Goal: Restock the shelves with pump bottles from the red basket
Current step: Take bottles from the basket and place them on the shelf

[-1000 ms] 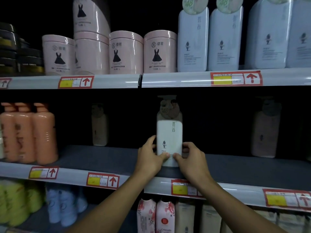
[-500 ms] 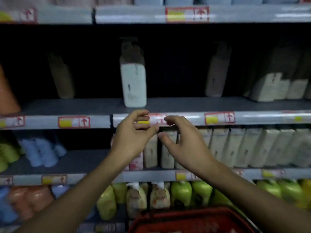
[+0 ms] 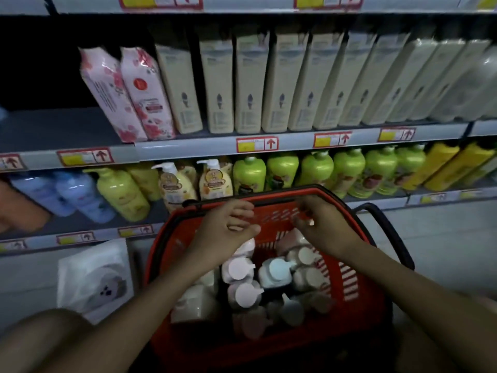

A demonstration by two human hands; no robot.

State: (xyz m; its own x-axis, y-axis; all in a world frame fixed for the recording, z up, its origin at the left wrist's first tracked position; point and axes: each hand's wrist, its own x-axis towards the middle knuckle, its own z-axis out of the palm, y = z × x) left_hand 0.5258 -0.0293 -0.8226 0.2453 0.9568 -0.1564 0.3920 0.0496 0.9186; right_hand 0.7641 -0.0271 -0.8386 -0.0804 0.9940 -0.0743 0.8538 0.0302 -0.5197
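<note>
Both my hands hover over the red plastic basket (image 3: 357,281), each grip loose and holding nothing. My left hand (image 3: 226,227) has relaxed, slightly curled fingers above the near-left bottles; my right hand (image 3: 320,224) hangs with fingers bent downward near the far rim. The white-capped pump bottles (image 3: 242,267) stand packed upright inside the basket below my wrists. Cream flat bottles (image 3: 247,84) line the grey shelf (image 3: 188,149) ahead, green round bottles (image 3: 282,170) beneath them.
</note>
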